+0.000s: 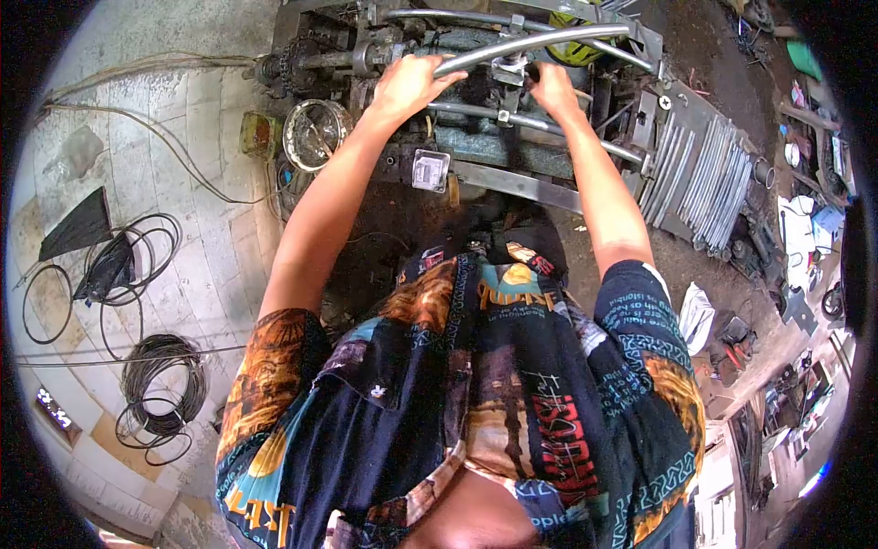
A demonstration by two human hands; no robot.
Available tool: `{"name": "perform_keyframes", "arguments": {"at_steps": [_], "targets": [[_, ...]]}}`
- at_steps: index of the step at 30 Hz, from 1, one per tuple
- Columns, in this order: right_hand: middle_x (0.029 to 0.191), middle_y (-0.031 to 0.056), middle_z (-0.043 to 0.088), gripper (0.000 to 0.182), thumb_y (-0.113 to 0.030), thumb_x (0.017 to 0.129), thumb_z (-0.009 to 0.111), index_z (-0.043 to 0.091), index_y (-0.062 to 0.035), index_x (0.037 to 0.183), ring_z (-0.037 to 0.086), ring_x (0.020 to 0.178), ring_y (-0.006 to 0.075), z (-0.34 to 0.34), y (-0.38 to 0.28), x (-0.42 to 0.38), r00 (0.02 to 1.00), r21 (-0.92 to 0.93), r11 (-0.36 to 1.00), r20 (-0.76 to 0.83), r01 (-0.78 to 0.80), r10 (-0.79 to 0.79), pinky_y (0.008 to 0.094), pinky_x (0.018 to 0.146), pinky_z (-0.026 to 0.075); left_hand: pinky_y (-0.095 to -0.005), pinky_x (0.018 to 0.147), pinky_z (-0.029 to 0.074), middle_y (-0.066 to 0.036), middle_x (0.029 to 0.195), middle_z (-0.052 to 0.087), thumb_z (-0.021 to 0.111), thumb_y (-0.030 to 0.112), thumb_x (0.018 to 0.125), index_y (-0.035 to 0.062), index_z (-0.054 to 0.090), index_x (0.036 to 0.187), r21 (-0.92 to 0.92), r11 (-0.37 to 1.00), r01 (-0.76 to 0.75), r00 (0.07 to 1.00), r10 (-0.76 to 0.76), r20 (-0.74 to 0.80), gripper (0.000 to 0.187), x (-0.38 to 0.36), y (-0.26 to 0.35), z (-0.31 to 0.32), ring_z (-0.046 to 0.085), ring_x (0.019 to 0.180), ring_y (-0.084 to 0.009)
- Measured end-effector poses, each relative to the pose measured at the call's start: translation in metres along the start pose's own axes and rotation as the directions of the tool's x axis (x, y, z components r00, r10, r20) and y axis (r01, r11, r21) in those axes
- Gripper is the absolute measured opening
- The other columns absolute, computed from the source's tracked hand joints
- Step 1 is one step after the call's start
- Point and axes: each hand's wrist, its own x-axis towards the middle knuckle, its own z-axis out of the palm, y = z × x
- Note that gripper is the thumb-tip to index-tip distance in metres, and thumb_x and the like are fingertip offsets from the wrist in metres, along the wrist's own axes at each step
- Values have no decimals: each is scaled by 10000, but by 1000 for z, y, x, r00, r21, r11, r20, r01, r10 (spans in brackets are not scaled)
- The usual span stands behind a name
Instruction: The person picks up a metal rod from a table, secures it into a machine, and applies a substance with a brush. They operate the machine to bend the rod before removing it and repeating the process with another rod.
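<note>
A curved metal tube (540, 38) lies across the upper part of a metal machine (512, 151). Its left end is at my left hand (409, 90), whose fingers are wrapped round it. My right hand (555, 91) is closed at the machine, just below the tube and right of a small metal block (508, 69); what its fingers hold is hidden. Below both hands a straight metal rod (540, 125) runs along the machine.
A stack of metal rods (700, 178) lies right of the machine. To the left stand a round container (315, 134) and a rusty box (260, 135). Coiled cable (165, 389) lies on the pale floor (201, 220), with a thin cable stretching across it.
</note>
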Motion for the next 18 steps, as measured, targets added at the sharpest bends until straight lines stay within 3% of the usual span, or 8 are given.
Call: {"name": "perform_keyframes", "arguments": {"at_steps": [2,4,10,14,16,18], "targets": [[958,316,626,284,-28,712,574,653,28,979,603,983,444,6,7,3,1000,-17,1000,-25,9,-10,514,886,469,-456,745,535,-162,775,681,589,545,868,143,686,1066,7,1000,12,1000,-12,0,459,0,2,-1,675,771,-354],[948,320,626,282,-29,709,578,654,30,975,606,972,448,5,8,3,999,-34,999,-44,12,-14,514,878,474,-480,693,528,-210,689,645,624,563,839,58,682,919,-34,997,-64,994,60,-92,515,2,0,4,657,722,-402],[917,325,626,242,-39,712,571,664,50,918,613,931,464,5,13,8,999,-24,1000,-42,-2,1,512,854,489,-476,693,529,-207,715,649,628,549,843,70,687,947,-53,996,-65,996,61,-65,493,3,7,4,655,735,-395],[914,317,631,296,-52,700,574,653,41,969,616,917,460,8,19,9,996,-73,997,-74,40,-45,505,853,492,-473,696,531,-204,736,658,635,518,851,73,693,950,-161,985,-67,994,52,-94,460,-3,8,11,658,742,-394],[914,312,635,306,-57,695,582,651,37,978,618,917,455,13,22,11,997,-88,995,-59,44,-49,500,852,495,-470,704,533,-213,751,663,639,512,851,55,690,953,-156,987,-46,996,33,-85,471,-8,13,10,662,751,-398],[936,295,643,325,-72,685,601,654,20,992,622,929,440,7,21,9,1000,-83,996,-17,25,-26,486,858,502,-438,706,544,-163,731,675,606,514,872,97,691,1027,-125,991,39,996,-48,-75,452,-10,15,17,678,736,-346]]}}
